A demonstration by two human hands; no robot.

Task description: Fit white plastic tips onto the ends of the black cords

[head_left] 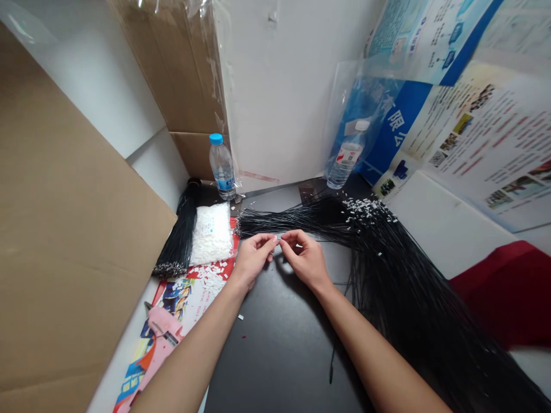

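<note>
White plastic bits (210,235), clear bag (226,232), bare hands (279,244)

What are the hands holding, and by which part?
The left hand and right hand pinch what looks like a small white piece at their fingertips; it is too small to tell which part is gripped.

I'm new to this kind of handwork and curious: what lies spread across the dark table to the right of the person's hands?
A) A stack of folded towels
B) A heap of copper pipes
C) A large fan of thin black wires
C. Thin black wires fan out across the dark table, with small white pieces clustered along the top of the bundle.
</note>
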